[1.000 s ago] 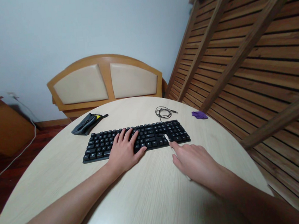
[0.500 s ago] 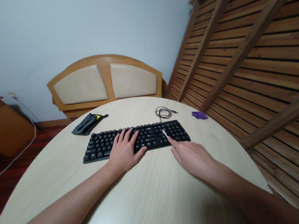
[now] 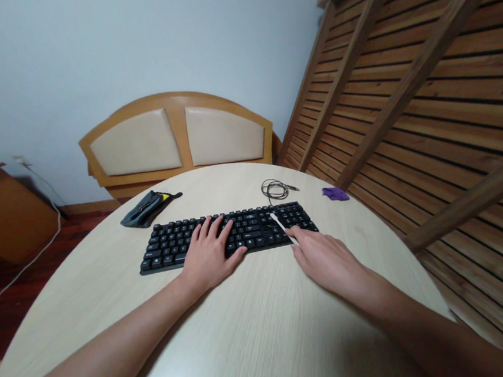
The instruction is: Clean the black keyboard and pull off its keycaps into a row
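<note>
A black keyboard [image 3: 255, 229] lies flat across the table. My left hand [image 3: 208, 255] rests on its middle keys, palm down with the fingers spread, the thumb over the front edge. My right hand [image 3: 324, 258] is at the number-pad end, its fingers closed round a slim white toothbrush [image 3: 284, 229]. The brush points forward and left, its pale head over the keys left of the number pad. Bristles are too small to make out, and the handle's rear end is hidden in the hand.
Behind the keyboard lie a grey pouch [image 3: 147, 210] with a yellow patch, a coiled black cable [image 3: 276, 189] and a crumpled purple cloth [image 3: 335, 193]. The round pale table [image 3: 256, 330] has a slatted wooden frame [image 3: 408, 114] leaning along its right and a headboard [image 3: 179, 136] beyond.
My right hand has shifted slightly right, and the toothbrush's head has moved a little away from me and left, with more of its handle showing. My left hand stays put.
</note>
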A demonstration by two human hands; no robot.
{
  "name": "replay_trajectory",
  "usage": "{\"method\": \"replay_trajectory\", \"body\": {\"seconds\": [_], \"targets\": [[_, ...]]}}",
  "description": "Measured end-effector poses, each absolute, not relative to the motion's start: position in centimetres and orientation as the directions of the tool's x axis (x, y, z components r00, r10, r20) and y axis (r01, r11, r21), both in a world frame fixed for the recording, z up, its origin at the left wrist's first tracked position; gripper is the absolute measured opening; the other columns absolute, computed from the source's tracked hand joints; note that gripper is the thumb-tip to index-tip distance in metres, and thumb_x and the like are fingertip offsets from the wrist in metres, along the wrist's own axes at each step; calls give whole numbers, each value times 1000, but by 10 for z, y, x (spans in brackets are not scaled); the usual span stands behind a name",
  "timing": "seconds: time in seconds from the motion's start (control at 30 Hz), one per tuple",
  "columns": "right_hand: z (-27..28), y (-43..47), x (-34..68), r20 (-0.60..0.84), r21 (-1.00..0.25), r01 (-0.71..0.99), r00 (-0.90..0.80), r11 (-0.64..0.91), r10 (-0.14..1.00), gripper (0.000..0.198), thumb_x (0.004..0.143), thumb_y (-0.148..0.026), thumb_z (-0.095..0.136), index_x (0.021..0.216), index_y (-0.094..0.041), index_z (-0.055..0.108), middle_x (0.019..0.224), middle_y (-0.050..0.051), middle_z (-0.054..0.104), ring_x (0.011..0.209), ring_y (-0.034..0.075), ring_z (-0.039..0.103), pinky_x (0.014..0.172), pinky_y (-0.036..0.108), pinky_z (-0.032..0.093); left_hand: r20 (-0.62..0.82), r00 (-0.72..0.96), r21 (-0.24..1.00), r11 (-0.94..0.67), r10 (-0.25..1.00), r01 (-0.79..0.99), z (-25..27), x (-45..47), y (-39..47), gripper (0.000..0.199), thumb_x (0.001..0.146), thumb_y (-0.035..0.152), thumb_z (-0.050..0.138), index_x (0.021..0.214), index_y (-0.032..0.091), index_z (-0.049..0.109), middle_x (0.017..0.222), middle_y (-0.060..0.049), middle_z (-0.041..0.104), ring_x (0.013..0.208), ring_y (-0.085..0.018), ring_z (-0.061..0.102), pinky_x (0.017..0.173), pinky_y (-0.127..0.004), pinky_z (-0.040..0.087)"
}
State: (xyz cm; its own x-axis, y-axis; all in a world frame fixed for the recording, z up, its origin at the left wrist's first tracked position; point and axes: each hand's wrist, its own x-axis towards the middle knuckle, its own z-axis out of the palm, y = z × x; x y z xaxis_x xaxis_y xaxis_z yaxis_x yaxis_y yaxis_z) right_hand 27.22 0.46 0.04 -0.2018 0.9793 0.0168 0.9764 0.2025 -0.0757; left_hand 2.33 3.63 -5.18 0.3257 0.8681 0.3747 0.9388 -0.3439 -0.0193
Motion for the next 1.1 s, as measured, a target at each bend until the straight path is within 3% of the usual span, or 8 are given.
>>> {"method": "replay_trajectory", "body": {"seconds": [0.13,0.37,0.7,0.97,1.1], "targets": [[0,8,273,18,-66,981,-179,180,984,27,96,-20,44,120,-17,57,101,13,73,88,29,72,68,34,47,382,327,-17,-347,864,938,-52,23,36,70,92,63,42,145,18,48,150,-14,47,140,-38,37,113,-55,31],[-5,13,279,97,-76,974,-206,214,974,41,92,-16,43,131,-18,57,116,11,71,94,26,70,73,34,49,377,327,-15,-347,867,938,-52,23,37,70,91,64,41,145,18,48,150,-14,47,140,-37,37,113,-55,32],[-9,22,284,141,-13,979,-199,203,970,45,99,-25,36,141,-28,53,104,7,75,86,25,71,67,33,51,369,327,-24,-343,870,939,-52,24,37,71,92,64,41,145,17,47,150,-14,46,141,-37,35,114,-54,31],[-18,31,279,179,36,978,-208,205,962,45,101,-26,36,144,-26,49,96,8,75,80,25,72,65,33,51,381,331,-16,-351,863,936,-52,23,36,70,92,63,41,145,18,47,150,-14,46,141,-38,36,113,-55,31],[-21,35,276,172,7,977,-210,212,962,45,101,-26,34,144,-24,47,103,9,74,86,26,72,69,34,51,375,329,-22,-346,867,938,-52,23,37,70,92,64,40,145,18,47,151,-14,46,141,-38,35,113,-55,31]]}}
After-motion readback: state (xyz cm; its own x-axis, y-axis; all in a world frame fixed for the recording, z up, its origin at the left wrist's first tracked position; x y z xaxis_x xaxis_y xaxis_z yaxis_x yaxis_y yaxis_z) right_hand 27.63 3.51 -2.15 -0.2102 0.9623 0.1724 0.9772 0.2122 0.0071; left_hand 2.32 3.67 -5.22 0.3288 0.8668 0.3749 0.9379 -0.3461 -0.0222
